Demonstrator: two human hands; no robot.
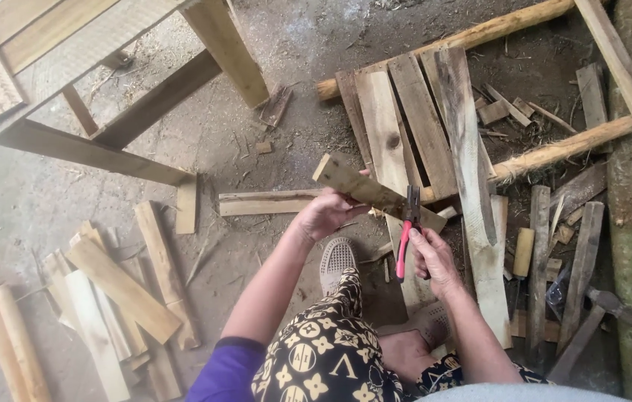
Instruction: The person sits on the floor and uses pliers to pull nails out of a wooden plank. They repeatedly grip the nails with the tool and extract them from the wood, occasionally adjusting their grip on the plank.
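Fingers of the left hand (328, 212) clasp a weathered, pale wood slat (375, 193); right hand (430, 257) grips red-handled pliers (407, 231).

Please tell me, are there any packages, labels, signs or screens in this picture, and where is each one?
None are in view. There are only a wooden strip in the left hand, red-handled pliers in the right hand, and loose planks on the dirt floor.
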